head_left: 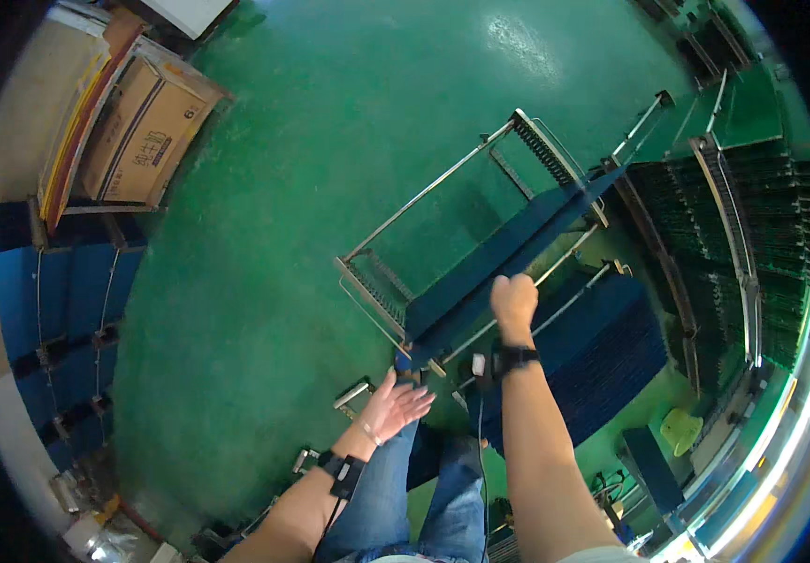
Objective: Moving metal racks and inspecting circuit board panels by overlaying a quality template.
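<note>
My left hand (397,407) is open, palm partly up and fingers spread, just below the left end of a metal slotted rack (424,195). It holds nothing. My right hand (515,302) is closed in a fist at the near edge of a dark blue flat panel (508,258); its fingertips are hidden, so what it grips, if anything, does not show. The panel slants across the rack, its far right corner reaching past the slotted end bar. More dark blue sheet lies beside it within the rack. Black bands with cables circle both wrists.
Close by on the right is a dense stack of dark blue panels (593,352). Beyond it stand racks filled with dark green panels (677,225). A cardboard box (147,136) sits on a shelf at the left, above blue panels (76,310). A yellow-green stool (681,432) stands lower right.
</note>
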`<action>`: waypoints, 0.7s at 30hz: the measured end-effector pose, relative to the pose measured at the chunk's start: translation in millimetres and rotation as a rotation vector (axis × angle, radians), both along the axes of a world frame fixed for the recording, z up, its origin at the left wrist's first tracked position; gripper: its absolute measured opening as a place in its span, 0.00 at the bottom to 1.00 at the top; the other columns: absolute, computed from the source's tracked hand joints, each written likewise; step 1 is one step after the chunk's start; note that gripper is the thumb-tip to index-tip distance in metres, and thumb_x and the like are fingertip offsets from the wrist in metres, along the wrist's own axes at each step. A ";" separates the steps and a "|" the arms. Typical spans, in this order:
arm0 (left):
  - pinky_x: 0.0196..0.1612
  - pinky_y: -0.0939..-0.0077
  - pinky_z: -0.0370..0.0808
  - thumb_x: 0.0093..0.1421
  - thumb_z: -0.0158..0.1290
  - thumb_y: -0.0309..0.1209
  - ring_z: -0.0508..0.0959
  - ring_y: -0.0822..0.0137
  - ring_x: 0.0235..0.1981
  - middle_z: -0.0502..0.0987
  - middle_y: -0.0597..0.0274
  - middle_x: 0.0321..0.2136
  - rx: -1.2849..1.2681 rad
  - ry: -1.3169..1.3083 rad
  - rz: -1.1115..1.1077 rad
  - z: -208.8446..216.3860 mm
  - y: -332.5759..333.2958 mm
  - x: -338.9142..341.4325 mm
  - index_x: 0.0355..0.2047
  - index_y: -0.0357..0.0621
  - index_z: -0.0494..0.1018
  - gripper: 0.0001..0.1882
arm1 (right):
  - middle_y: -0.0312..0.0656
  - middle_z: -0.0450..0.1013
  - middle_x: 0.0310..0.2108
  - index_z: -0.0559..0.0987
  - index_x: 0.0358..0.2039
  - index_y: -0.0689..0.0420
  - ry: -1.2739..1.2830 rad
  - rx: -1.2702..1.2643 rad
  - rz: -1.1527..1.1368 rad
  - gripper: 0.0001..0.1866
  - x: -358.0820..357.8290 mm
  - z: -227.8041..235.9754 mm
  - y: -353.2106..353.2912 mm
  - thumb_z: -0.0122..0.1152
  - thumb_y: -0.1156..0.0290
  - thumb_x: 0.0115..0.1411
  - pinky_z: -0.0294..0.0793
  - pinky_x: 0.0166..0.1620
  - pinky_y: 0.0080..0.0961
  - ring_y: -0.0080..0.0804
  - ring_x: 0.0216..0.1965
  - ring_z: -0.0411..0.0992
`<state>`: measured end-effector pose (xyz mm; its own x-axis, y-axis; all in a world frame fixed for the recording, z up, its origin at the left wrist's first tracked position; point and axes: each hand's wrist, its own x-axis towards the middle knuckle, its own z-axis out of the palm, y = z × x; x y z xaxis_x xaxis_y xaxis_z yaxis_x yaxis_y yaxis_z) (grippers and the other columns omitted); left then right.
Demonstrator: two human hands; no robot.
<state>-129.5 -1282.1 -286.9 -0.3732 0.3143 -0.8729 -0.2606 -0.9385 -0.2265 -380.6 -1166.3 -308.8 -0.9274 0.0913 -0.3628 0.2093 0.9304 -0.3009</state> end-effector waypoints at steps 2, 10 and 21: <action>0.52 0.57 0.66 0.58 0.42 0.49 0.65 0.46 0.51 0.63 0.42 0.49 0.016 0.084 0.014 -8.9 3.5 -14.3 0.50 0.29 0.55 0.33 | 0.64 0.70 0.25 0.74 0.18 0.69 0.011 -0.031 -0.053 0.16 13.1 -10.9 -10.7 0.47 0.66 0.45 0.70 0.38 0.44 0.60 0.30 0.70; 0.37 0.70 0.73 0.61 0.39 0.44 0.75 0.62 0.32 0.75 0.56 0.29 0.223 0.183 0.198 -36.5 -5.5 -16.5 0.33 0.39 0.68 0.19 | 0.64 0.68 0.21 0.71 0.15 0.71 0.060 -0.083 -0.062 0.16 27.2 -7.7 -8.0 0.48 0.68 0.47 0.68 0.35 0.47 0.60 0.28 0.69; 0.22 0.78 0.63 0.59 0.42 0.41 0.65 0.71 0.17 0.66 0.67 0.13 0.160 0.092 0.171 -39.0 6.4 -22.2 0.28 0.39 0.70 0.17 | 0.46 0.66 0.09 0.68 0.13 0.67 -0.244 -0.348 -0.425 0.15 -9.5 -31.7 36.0 0.51 0.67 0.48 0.63 0.12 0.24 0.30 0.09 0.65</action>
<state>-151.7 -1275.8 -325.9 -0.5086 0.3713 -0.7768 -0.1279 -0.9248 -0.3583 -390.0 -1130.3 -340.4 -0.7219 0.2737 -0.6356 0.6428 0.6052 -0.4696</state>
